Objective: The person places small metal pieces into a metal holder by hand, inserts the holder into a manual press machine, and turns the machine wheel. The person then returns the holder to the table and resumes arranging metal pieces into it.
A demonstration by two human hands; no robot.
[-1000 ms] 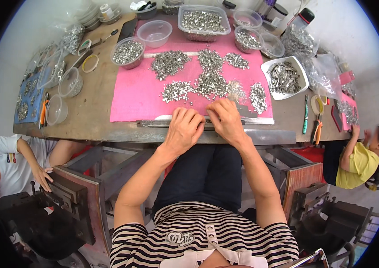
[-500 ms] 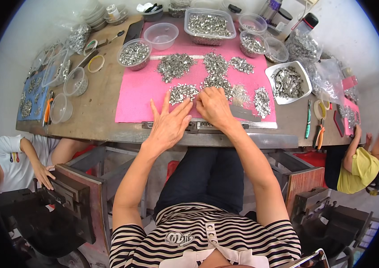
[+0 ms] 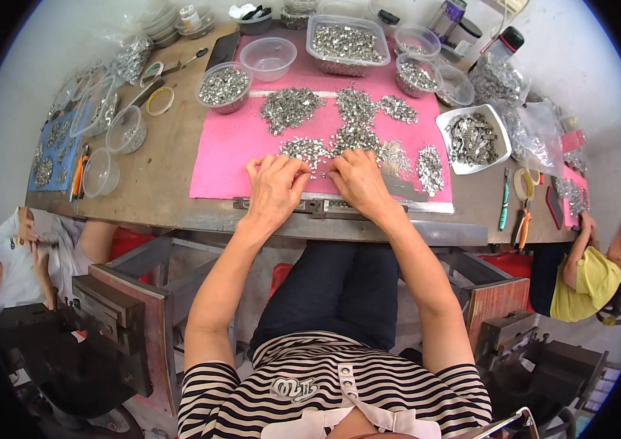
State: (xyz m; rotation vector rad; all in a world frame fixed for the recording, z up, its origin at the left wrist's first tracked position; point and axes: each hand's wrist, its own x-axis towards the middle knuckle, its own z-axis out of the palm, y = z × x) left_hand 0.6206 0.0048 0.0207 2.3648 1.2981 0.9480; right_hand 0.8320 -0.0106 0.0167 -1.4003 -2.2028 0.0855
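My left hand (image 3: 276, 189) is closed, its thumb and fingertips brought together just below a small pile of shiny metal pieces (image 3: 303, 148) on the pink mat (image 3: 215, 164). Beside it, across a small gap, my right hand (image 3: 362, 184) has its fingers pinched together at the lower edge of another pile of metal pieces (image 3: 355, 137). Whatever sits in either pinch is too small or hidden to make out. Under both wrists, along the table's front edge, runs a dark metal fixture (image 3: 325, 208). A flat grey metal strip (image 3: 407, 189) lies right of my right hand.
Further piles of metal pieces (image 3: 290, 110) are on the mat. Behind stand a full clear tub (image 3: 347, 47), a round tub (image 3: 224, 88) and a white bowl (image 3: 475, 137). Pliers (image 3: 521, 227) lie at right. People sit left (image 3: 29, 256) and right (image 3: 592, 285).
My left hand's spread fingers have curled into a pinch. My right hand has shifted slightly down, off the pile. The person at left has raised a hand from the machine.
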